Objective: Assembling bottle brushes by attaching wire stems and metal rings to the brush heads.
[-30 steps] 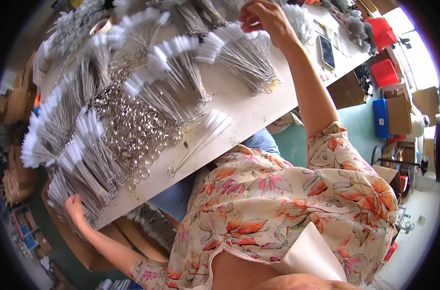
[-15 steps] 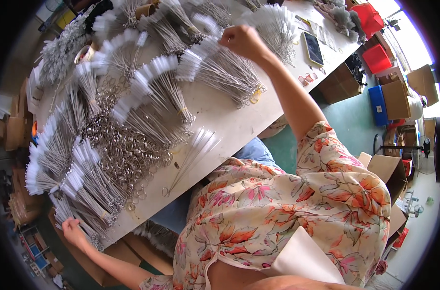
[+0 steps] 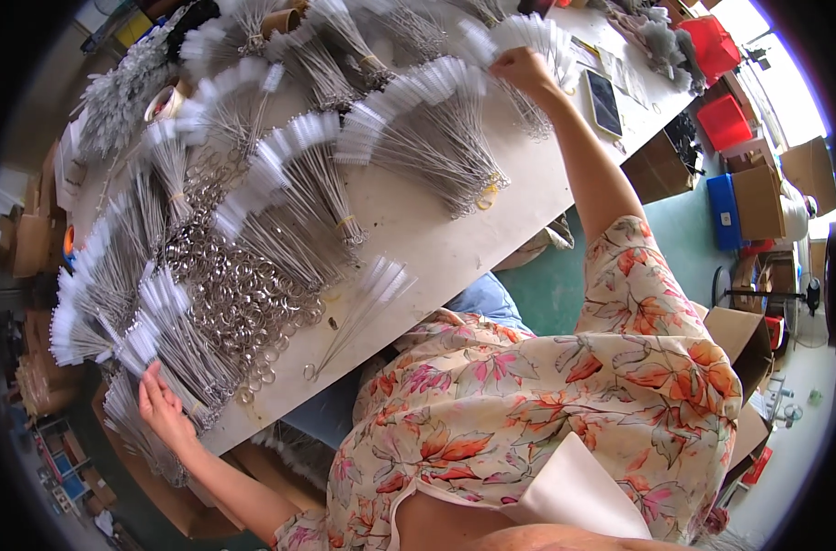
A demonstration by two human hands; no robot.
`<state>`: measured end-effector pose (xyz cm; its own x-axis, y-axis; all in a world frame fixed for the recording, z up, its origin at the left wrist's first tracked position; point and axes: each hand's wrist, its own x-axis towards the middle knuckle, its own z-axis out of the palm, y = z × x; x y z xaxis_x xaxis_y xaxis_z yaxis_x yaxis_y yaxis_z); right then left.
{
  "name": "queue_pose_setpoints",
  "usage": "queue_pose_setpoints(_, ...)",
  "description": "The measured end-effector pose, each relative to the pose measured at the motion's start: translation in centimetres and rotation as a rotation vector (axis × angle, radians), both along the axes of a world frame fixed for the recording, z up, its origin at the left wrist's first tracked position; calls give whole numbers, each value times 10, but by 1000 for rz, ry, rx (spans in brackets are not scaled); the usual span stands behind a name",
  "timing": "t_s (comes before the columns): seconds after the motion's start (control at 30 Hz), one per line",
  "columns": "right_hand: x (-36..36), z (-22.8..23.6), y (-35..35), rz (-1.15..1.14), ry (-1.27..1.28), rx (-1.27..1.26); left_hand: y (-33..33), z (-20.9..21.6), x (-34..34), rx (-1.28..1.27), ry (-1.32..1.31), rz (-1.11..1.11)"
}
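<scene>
My right hand point(image 3: 523, 70) is closed at the far side of the table, against a fan of wire-handled brushes with white bristles point(image 3: 539, 35). Whatever is in its fingers is hidden. Just left of it spreads a large bundle of the same brushes point(image 3: 418, 119), ring ends toward me. At the table's near left corner my left hand point(image 3: 165, 404) has its fingers stretched apart. It overlaps a brush bundle point(image 3: 184, 340), and more brushes point(image 3: 133, 418) lie beside it; contact with a single brush cannot be made out.
A heap of metal rings point(image 3: 225, 275) fills the left middle, with brush bundles around it. A few loose brushes point(image 3: 358, 308) lie near the front edge. A phone point(image 3: 604, 101) rests at the right. Cardboard boxes point(image 3: 661, 165) and a blue crate point(image 3: 724, 211) stand beyond the table.
My right hand has moved right, off the large brush bundle to the fan beside it. My left hand has moved up and right, and its fingers have spread. The view has shifted slightly.
</scene>
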<state>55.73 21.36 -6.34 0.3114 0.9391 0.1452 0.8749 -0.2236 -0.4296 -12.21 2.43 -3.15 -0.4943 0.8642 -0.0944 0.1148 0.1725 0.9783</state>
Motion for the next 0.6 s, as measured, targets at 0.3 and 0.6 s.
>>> queue_pose_setpoints(0.3,-198,79,-66,611,1085,340,-6,9,148,79,-215,-407)
queue_pose_setpoints(0.6,-352,73,-151,986,1375,153,30,16,195,802,457,-419)
